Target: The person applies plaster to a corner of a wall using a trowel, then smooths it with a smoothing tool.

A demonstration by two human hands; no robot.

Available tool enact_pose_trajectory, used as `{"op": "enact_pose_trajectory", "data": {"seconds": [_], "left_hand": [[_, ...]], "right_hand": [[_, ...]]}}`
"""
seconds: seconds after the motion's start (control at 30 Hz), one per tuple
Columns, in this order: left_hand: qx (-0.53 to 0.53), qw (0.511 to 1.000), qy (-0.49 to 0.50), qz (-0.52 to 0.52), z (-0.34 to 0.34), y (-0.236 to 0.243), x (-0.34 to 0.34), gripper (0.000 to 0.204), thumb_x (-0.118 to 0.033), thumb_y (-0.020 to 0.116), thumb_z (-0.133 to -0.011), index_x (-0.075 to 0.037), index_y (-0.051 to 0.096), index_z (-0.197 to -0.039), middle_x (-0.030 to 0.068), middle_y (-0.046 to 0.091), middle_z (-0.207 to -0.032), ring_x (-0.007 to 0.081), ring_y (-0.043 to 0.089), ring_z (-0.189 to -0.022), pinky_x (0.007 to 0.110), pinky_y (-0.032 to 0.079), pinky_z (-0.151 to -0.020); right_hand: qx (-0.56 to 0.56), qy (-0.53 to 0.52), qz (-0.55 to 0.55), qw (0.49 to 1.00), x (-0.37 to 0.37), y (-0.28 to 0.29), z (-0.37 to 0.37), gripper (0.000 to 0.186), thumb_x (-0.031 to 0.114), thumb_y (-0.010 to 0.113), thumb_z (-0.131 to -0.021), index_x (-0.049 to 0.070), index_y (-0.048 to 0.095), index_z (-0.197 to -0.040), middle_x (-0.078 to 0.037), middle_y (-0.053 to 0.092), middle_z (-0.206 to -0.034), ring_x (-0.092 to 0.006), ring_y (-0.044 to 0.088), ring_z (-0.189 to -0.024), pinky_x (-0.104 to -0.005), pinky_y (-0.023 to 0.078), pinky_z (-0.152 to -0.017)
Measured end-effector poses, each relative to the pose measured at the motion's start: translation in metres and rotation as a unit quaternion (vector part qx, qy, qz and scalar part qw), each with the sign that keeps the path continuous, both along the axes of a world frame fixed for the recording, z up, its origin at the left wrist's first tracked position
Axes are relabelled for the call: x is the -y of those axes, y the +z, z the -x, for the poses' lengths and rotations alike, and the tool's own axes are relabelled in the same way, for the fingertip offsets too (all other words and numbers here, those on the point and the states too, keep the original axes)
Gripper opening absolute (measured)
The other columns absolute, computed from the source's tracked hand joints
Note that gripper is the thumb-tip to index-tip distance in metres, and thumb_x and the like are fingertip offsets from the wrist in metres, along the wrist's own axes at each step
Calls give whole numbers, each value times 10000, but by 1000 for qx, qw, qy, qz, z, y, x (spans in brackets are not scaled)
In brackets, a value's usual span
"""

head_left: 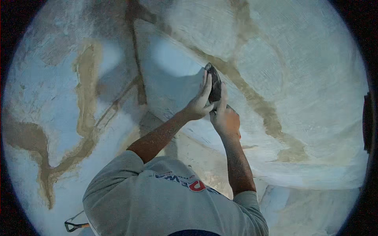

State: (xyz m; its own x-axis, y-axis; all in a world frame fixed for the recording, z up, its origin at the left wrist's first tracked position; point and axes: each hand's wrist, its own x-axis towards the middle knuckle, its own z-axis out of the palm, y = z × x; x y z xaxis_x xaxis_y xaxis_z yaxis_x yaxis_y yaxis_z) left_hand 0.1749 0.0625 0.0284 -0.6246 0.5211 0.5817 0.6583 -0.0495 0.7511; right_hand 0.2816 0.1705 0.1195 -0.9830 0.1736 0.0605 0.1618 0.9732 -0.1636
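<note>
A dark, oblong hand tool [213, 82] lies against the pale, patchy plastered surface [315, 78] in the middle of the view. My left hand [199, 100] holds it along its left side, fingers pressed along it and pointing up. My right hand [226, 120] is on its lower right, with the index finger stretched up along the tool and the other fingers curled beneath. A small red-orange bit shows below my right hand; I cannot make out what it is. A brown filled seam [256, 102] runs diagonally just to the right of the tool.
More brown seams and patches [84, 90] branch across the surface on the left. A black D-shaped tool handle with an orange shaft [78, 226] shows at the lower left, beside my grey sleeve. A dark shape [367, 122] stands at the far right edge.
</note>
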Motion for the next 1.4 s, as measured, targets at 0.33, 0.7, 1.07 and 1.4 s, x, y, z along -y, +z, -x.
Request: {"op": "enact_pose_trajectory", "data": {"seconds": [0.33,0.7,1.07,1.4], "left_hand": [[-33,999,-19,7,-98,-14,-104,1104,-156,706,-881,43,-106,-1601,341,-161,-1649,481,-116,-1550,523,59,-1266],[-23,999,3,41,-60,-17,-77,1117,-404,670,-942,69,-108,-1588,343,-143,-1650,478,-77,-1556,547,51,-1264],[6,999,22,26,62,4,61,1104,-473,620,-984,99,-119,-1574,353,-128,-1649,491,-75,-1551,519,68,-1262],[-96,986,129,52,152,18,179,920,-41,550,-930,93,-77,-1591,321,-64,-1672,410,-52,-1576,458,23,-1273]], "right_hand": [[-131,23,-12,991,-111,-41,-106,939,167,725,-852,57,169,-1600,-142,727,-824,-364,711,-740,-489,567,-668],[-101,27,-13,994,-89,-44,-66,991,170,769,-834,23,151,-1594,-63,759,-872,-345,718,-729,-461,562,-636],[-159,130,6,979,37,-22,68,974,190,722,-858,10,123,-1604,-183,708,-740,-399,685,-613,-493,558,-561],[-41,159,-13,986,150,9,166,705,251,476,-1019,43,130,-1598,-255,712,-883,-436,710,-788,-544,575,-736]]}}
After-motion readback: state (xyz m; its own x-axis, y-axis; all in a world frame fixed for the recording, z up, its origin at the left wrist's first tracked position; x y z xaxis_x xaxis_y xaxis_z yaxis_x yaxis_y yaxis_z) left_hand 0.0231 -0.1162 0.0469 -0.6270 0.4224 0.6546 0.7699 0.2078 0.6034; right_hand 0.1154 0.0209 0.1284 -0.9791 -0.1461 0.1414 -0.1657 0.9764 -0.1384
